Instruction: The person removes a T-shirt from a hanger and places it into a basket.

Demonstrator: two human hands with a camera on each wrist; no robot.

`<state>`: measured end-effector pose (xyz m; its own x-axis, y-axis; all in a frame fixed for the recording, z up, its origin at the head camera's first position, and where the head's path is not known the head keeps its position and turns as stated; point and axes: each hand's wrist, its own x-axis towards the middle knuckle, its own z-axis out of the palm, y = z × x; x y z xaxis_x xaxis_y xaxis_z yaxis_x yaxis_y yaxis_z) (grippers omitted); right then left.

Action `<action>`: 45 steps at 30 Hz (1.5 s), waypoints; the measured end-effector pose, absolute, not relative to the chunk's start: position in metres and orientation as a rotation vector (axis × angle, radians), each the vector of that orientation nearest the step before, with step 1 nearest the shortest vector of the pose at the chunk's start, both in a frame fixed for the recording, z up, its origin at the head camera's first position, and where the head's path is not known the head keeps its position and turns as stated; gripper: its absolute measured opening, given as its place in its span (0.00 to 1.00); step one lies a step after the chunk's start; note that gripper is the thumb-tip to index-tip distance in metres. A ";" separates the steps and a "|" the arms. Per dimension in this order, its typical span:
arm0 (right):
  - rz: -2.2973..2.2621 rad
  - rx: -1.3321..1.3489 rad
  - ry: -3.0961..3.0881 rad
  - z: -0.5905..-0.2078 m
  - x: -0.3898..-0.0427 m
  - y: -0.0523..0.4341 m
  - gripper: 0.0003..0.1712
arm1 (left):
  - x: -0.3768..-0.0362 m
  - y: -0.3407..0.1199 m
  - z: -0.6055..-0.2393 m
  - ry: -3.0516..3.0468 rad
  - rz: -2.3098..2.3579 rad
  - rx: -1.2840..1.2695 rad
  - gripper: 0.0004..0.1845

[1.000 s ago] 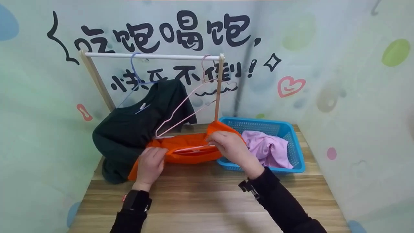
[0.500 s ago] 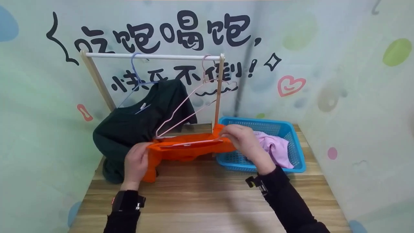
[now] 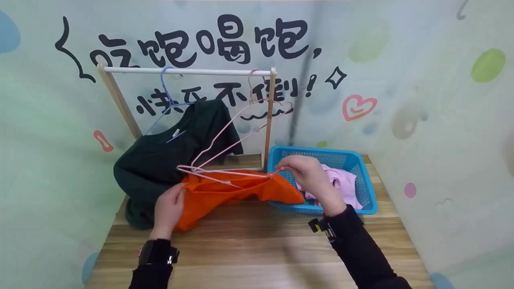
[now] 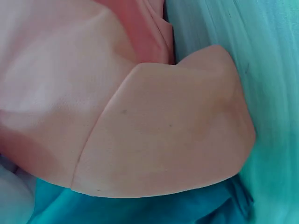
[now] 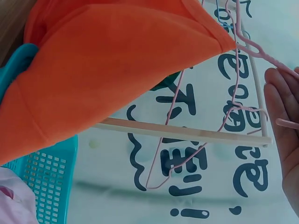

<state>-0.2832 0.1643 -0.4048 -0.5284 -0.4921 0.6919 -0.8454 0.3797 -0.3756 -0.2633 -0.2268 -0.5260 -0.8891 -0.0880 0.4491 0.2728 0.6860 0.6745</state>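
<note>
My left hand [image 3: 168, 208] pinches the left side of the neckline of an orange shirt [image 3: 217, 202]. Between the fingertips of my right hand [image 3: 307, 174] is the hook end of a pink hanger [image 3: 233, 173], whose hook shows at the palm in the right wrist view. One end of this hanger sticks out over the neckline towards the dark green shirt [image 3: 160, 164]; its lower bar dips into the neck opening. The orange shirt sags below it, its right part overlapping the basket. In the left wrist view orange cloth [image 4: 163, 130] looks pale and the fingers are hidden.
A rack with a white rail [image 3: 209, 72] stands behind, carrying the dark green shirt on a blue hanger [image 3: 165, 90] and a bare pink hanger [image 3: 225, 128]. A blue basket [image 3: 365, 180] with a pink garment [image 3: 343, 186] stands right on the wooden table [image 3: 249, 249].
The left hand has shifted left with the neckline. The right hand has moved slightly right and now holds the hanger's hook end; the hanger's left end has come out of the orange shirt.
</note>
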 end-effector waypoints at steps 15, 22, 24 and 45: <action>0.811 1.347 -2.140 -0.405 -0.283 0.149 0.10 | -0.261 -0.217 -0.505 -2.147 -0.646 -0.503 0.23; 0.794 1.404 -2.161 -0.405 -0.283 0.142 0.11 | -0.261 -0.219 -0.511 -2.136 -0.587 -0.688 0.11; 0.800 1.404 -2.159 -0.405 -0.283 0.142 0.11 | -0.262 -0.219 -0.512 -2.143 -0.608 -0.720 0.09; 0.886 1.028 -2.667 -0.485 -0.304 0.153 0.45 | -0.260 -0.229 -0.517 -2.087 -0.758 -0.569 0.05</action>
